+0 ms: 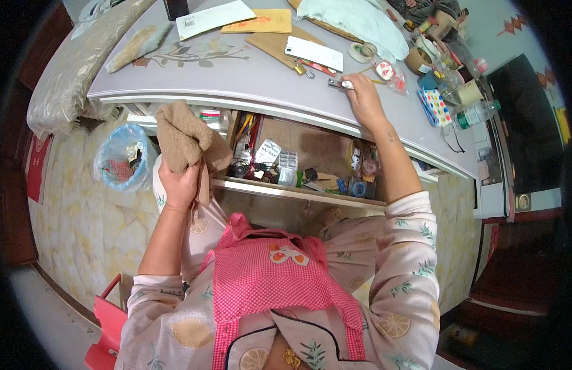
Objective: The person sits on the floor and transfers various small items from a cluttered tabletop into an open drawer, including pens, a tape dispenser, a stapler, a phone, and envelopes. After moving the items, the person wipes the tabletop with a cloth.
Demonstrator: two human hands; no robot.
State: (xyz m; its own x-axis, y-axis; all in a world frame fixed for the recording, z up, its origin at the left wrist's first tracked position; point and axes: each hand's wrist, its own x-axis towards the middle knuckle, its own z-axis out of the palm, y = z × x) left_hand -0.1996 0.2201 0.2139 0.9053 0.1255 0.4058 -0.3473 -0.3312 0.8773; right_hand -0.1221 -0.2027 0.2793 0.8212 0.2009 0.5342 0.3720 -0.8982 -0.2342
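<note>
**Drawer opened, cloth held, sorting apparently unfinished**

A brown fleece cloth (186, 139) is gripped, bunched, by the left hand (179, 185), clear of the tabletop and above the near left corner of the open drawer (280, 189). A small metal-and-white implement (336, 83) is pinched at the fingertips of the right hand (364, 102), at the table's near side; whether it is being lifted or set down cannot be told.

In the drawer, blister packs (268, 152), a blue tape roll (358, 188) and other small items are lodged, loosely mixed. Beyond the implement, a brass padlock (299, 70), a white smartphone (314, 54) and a yellow envelope (257, 21) are left on the table (175, 80). The drawer has been opened and the cloth taken up; the work is judged only partway, since the drawer is not closed and both hands are occupied.
</note>
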